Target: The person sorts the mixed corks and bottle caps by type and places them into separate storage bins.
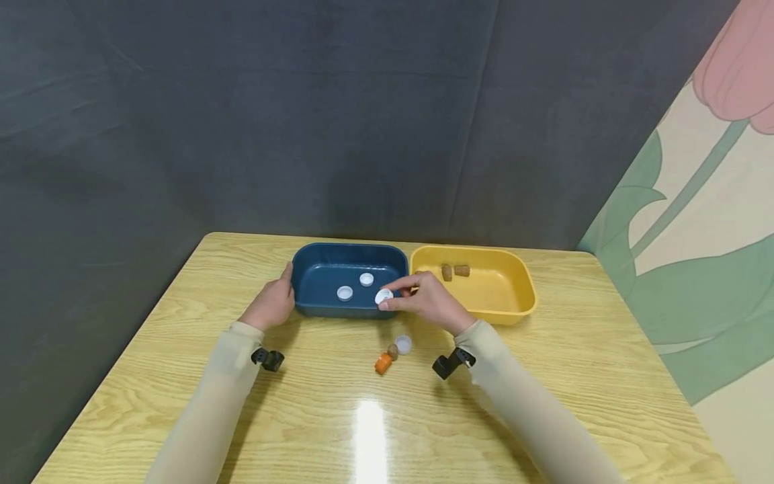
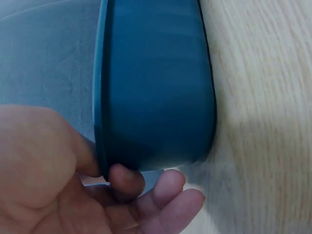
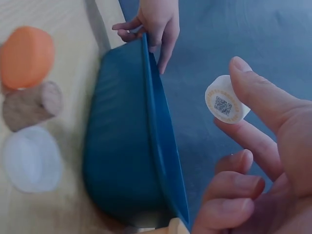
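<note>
My right hand (image 1: 426, 299) pinches a white bottle cap (image 1: 383, 296) between thumb and index finger, above the right end of the blue bin (image 1: 351, 311). A printed code shows on the cap's face in the right wrist view, and the other fingers are loosely bent. At the bin's left end my left hand (image 1: 275, 302) grips the rim, thumb and fingers on either side of the wall (image 2: 156, 87). Inside the blue bin lie two more white caps, one cap (image 1: 345, 293) nearer the front and another cap (image 1: 366, 279) behind it.
Right beside the blue bin stands a yellow bin (image 1: 520, 282) holding brown corks (image 1: 462, 270). In front of the bins, an orange cap (image 1: 383, 364), a cork (image 1: 393, 351) and a whitish translucent cap (image 1: 403, 345) lie close together on the wooden table (image 1: 302, 417). Dark cloth (image 1: 363, 121) hangs behind.
</note>
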`<state>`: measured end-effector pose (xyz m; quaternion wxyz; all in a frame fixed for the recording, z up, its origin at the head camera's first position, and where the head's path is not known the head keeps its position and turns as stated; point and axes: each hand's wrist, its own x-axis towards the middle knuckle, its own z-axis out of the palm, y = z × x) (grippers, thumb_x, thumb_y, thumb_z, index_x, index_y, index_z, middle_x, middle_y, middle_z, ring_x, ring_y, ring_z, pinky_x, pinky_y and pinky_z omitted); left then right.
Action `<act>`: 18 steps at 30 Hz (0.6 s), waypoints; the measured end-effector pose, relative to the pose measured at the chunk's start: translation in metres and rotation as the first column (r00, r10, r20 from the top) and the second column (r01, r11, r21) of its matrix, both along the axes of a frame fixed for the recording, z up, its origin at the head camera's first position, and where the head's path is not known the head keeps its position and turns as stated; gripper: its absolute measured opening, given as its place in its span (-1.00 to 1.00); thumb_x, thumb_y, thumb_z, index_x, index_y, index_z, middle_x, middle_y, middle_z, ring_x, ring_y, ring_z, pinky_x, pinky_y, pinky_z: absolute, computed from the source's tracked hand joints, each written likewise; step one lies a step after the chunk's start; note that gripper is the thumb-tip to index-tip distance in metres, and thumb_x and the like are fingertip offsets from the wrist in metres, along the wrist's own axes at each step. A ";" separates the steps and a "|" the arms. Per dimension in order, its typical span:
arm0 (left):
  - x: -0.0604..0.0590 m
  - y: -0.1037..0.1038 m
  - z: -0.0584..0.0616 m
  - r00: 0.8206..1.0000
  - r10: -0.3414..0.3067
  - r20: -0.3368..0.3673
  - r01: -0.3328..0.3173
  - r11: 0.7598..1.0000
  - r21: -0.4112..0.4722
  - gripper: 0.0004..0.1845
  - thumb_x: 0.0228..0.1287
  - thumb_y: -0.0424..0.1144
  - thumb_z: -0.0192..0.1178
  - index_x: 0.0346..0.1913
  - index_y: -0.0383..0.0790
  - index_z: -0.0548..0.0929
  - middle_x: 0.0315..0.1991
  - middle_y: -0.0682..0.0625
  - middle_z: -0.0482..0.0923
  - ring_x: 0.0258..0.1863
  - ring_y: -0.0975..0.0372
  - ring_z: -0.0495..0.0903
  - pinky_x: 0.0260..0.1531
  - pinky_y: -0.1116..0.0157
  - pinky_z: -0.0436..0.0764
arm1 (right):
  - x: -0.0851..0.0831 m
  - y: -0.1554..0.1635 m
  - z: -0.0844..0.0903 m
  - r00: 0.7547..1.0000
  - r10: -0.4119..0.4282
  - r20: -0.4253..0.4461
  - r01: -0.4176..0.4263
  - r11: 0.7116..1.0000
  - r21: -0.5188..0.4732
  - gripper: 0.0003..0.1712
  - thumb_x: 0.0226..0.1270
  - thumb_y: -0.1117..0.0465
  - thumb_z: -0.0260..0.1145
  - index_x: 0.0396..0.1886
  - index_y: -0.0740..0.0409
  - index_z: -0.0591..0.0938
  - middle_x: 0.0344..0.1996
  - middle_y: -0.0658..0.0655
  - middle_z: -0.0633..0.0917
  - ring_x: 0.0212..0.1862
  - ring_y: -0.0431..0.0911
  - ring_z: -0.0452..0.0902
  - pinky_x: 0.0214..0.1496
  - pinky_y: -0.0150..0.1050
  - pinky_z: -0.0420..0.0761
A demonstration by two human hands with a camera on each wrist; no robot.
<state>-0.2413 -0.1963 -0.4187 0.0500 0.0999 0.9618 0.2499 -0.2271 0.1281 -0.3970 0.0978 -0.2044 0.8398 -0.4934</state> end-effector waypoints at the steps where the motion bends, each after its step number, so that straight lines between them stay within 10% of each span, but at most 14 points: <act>1: 0.000 0.000 0.001 1.000 0.004 0.007 -0.004 1.000 0.008 -0.37 0.52 -0.40 -0.30 0.52 -0.61 -0.15 -0.05 -0.48 0.57 -0.60 0.16 0.40 -0.30 0.12 0.51 | -0.003 -0.001 0.002 1.000 -0.003 0.004 0.003 1.000 0.001 -0.64 0.11 -0.06 0.57 -0.12 -0.04 0.82 -0.61 0.02 0.44 -0.54 -0.11 0.24 -0.54 -0.32 0.16; 7: -0.005 -0.002 0.006 0.998 0.055 0.006 -0.055 0.997 0.048 -0.44 0.56 -0.35 -0.28 0.51 -0.54 0.06 0.27 -0.52 0.40 -0.16 -0.08 0.60 -0.05 -0.03 0.51 | -0.019 -0.011 0.007 1.000 -0.016 0.021 0.016 1.000 0.011 -0.57 0.11 -0.07 0.57 -0.04 0.00 0.80 -0.62 0.02 0.39 -0.53 -0.09 0.21 -0.48 -0.31 0.18; 18: -0.010 -0.004 0.010 0.999 0.044 0.032 -0.044 0.999 0.007 -0.46 0.57 -0.37 -0.28 0.48 -0.61 0.10 0.40 -0.51 0.22 0.36 -0.27 0.30 0.33 -0.14 0.32 | -0.048 -0.033 0.016 1.000 -0.015 0.023 0.014 0.999 0.039 -0.62 0.20 0.01 0.53 -0.01 0.02 0.78 -0.64 0.00 0.32 -0.53 -0.10 0.22 -0.48 -0.30 0.17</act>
